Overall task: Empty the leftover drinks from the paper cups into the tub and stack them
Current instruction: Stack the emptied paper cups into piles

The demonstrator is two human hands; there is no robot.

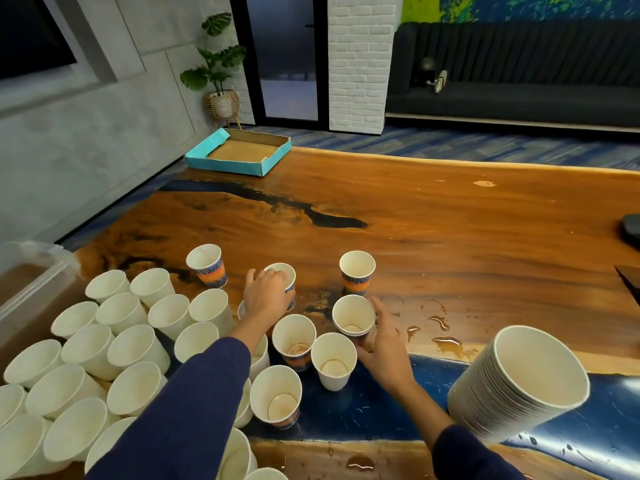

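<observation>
Head view: left hand (266, 294) reaches forward over the wooden table (450, 237) with its fingers curled round the near side of a patterned cup (285, 277), which stands upright with its mouth up, so its long axis is vertical and the fingers wrap it from the side nearest the person. That cup lies straight ahead of the palm, touching it.

Taking this gripped cup as the landmark: the tub (31, 282), with brown liquid in it, sits well to its left at the table edge, beyond a crowd of white cups (131, 344) leaning in a mass. Another patterned cup (207, 265) stands just left of it; a third (357, 271) stands to its right. Nearer the person and to the right is a nested pair of cups (353, 315), and the right hand (384, 355) lies beside that pair with fingers straight and slightly spread, thumb side close to its wall; whether skin touches paper I cannot tell. The tall stack (512, 386) lies on its side far to the right and nearest the camera. Spilled puddles (446, 342) mark the wood between.

Judging by this, the left hand owns the coming lift, and the carry runs leftward to the tub.
</observation>
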